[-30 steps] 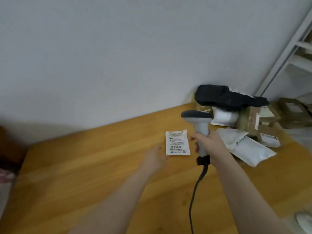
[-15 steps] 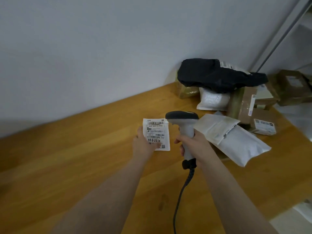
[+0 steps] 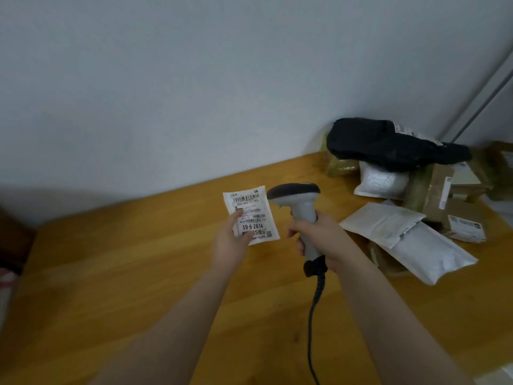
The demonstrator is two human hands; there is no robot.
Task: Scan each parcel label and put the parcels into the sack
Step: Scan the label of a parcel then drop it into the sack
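My left hand (image 3: 231, 240) holds a small white parcel (image 3: 254, 215) by its lower left corner, lifted above the wooden table (image 3: 138, 273), its printed label facing me. My right hand (image 3: 319, 236) grips the handle of a grey barcode scanner (image 3: 298, 201), whose dark head sits just right of the parcel. The scanner's black cable (image 3: 315, 315) hangs down between my forearms. No sack is identifiable in view.
A pile of parcels lies at the table's right end: two white padded mailers (image 3: 410, 240), a white bubble pouch (image 3: 381, 182), a black bag parcel (image 3: 388, 143) on top, and brown cardboard boxes (image 3: 455, 207). A grey wall stands behind the table.
My left hand reached the small parcel lying flat on the table, picked it up and now holds it raised beside the scanner. The view has shifted left.
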